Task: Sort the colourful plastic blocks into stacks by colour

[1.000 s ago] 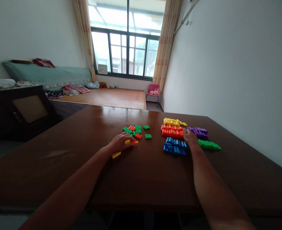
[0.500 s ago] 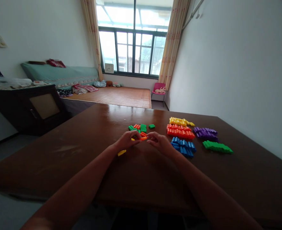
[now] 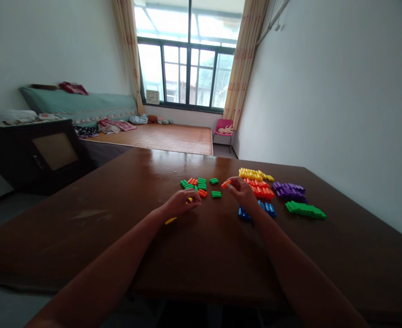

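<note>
My right hand (image 3: 243, 191) is raised over the table, its thumb and fingertips pinching a small orange plastic block (image 3: 226, 184). My left hand (image 3: 183, 201) rests low with bent fingers, its thumb and fingertips slightly apart and nothing visible between the tips. A yellow piece (image 3: 189, 200) shows through the bend of its fingers, partly hidden. Another yellow piece (image 3: 170, 220) lies by the left wrist. Beyond the left hand are loose green blocks (image 3: 201, 184) and orange blocks (image 3: 202, 193). A green block (image 3: 216, 194) lies between the two hands.
On the right of the brown table (image 3: 101, 182), blocks are grouped by colour: yellow (image 3: 251, 173), orange-red (image 3: 264, 193), blue (image 3: 269, 209), purple (image 3: 289, 191) and green (image 3: 305, 209). A mat-covered bed (image 3: 176, 136) and a pink chair (image 3: 223, 125) stand behind.
My right hand has moved away from the left, rightward and up, carrying the orange block. The green block between the hands has come into view. My left hand has stayed nearly in place.
</note>
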Motion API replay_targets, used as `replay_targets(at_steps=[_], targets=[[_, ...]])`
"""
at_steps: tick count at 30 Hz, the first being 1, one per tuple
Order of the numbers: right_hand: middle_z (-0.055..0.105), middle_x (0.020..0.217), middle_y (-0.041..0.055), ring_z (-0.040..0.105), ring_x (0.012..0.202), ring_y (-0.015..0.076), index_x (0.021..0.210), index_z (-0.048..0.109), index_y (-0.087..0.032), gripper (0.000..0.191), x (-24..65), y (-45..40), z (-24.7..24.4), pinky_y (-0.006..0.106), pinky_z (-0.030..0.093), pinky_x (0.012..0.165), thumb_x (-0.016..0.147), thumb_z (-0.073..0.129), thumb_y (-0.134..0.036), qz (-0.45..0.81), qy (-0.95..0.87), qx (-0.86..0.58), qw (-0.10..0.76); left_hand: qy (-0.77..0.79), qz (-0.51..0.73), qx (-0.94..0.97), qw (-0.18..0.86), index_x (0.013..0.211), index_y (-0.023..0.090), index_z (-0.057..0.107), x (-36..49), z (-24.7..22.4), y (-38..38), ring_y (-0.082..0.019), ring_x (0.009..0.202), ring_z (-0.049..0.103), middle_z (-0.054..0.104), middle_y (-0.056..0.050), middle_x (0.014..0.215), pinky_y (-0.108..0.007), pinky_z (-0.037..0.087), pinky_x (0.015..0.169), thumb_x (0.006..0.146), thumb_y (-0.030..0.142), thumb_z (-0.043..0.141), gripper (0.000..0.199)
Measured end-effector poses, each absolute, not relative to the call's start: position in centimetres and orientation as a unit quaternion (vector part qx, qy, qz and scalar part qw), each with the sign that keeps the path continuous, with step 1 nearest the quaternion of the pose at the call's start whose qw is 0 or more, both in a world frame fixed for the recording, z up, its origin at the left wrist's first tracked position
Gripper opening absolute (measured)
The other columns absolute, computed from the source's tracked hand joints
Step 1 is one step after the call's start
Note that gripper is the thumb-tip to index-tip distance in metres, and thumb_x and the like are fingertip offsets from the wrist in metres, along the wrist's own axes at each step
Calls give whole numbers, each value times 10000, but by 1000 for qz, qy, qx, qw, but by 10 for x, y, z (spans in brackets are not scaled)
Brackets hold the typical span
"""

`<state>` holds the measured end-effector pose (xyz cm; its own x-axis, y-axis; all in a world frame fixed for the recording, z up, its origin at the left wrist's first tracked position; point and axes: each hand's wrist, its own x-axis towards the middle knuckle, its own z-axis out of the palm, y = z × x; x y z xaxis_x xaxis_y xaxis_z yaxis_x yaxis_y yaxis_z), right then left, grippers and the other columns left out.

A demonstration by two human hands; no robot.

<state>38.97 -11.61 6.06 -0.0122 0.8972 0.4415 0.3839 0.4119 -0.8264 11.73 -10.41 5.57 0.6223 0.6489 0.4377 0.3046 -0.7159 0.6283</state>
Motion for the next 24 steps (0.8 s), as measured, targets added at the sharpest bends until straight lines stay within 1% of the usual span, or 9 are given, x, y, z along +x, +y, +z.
replay_targets(at_steps=[2, 5, 8, 11, 15, 17, 20, 22, 24], targets=[[700, 958, 89, 653, 852, 203, 1056, 602, -167, 369, 427, -109, 64, 367, 534, 796, 816, 561, -444, 170, -629, -564, 507, 284, 326, 869, 240, 823, 156, 673, 116, 56, -103, -125, 753, 593, 683, -35, 879, -246, 491, 734, 849, 327, 622, 180], [701, 975, 112, 652, 839, 211, 1094, 611, -150, 355, 472, -106, 64, 346, 528, 770, 837, 528, -381, 45, -592, -677, 435, 290, 313, 875, 229, 815, 160, 675, 116, 55, -102, -130, 753, 595, 684, -34, 873, -244, 491, 732, 858, 323, 601, 183], [701, 913, 107, 645, 752, 193, 1129, 572, -139, 345, 491, -107, 62, 311, 510, 699, 864, 519, -355, -9, -568, -738, 364, 304, 301, 880, 208, 814, 175, 679, 114, 53, -101, -132, 750, 600, 686, -27, 879, -244, 491, 732, 860, 323, 586, 181], [684, 852, 92, 632, 727, 189, 1054, 576, -154, 297, 492, -105, 57, 304, 485, 687, 868, 537, -382, -55, -557, -773, 298, 343, 313, 872, 157, 817, 198, 689, 109, 50, -95, -143, 785, 607, 686, -21, 893, -246, 485, 745, 849, 307, 589, 151], [665, 868, 108, 621, 812, 214, 931, 610, -171, 231, 491, -96, 50, 326, 465, 733, 862, 560, -386, -102, -559, -790, 229, 402, 333, 848, 91, 806, 212, 698, 99, 50, -87, -165, 802, 599, 674, -27, 843, -265, 477, 743, 846, 325, 596, 157], [663, 921, 128, 610, 875, 235, 937, 623, -169, 253, 491, -93, 48, 350, 465, 771, 871, 550, -403, -122, -567, -782, 229, 416, 339, 841, 67, 804, 217, 699, 95, 50, -84, -179, 829, 595, 675, -30, 843, -286, 473, 773, 855, 336, 586, 172], [662, 1000, 146, 590, 968, 253, 995, 643, -151, 292, 476, -95, 50, 388, 459, 864, 905, 494, -386, -136, -617, -725, 275, 427, 343, 835, 49, 853, 227, 706, 91, 49, -81, -198, 895, 590, 687, -34, 891, -315, 469, 826, 874, 333, 563, 179], [665, 1057, 137, 584, 1011, 238, 1058, 646, -144, 296, 450, -99, 52, 385, 447, 930, 925, 455, -328, -111, -683, -653, 309, 412, 336, 845, 50, 917, 232, 713, 91, 47, -79, -206, 954, 585, 697, -37, 938, -327, 464, 869, 882, 329, 555, 189], [659, 1138, 117, 570, 1067, 222, 1136, 636, -162, 308, 414, -106, 51, 375, 433, 976, 935, 437, -285, -70, -760, -568, 308, 369, 316, 872, 56, 986, 240, 714, 93, 43, -78, -207, 1008, 577, 702, -39, 997, -337, 446, 928, 889, 323, 551, 207]])
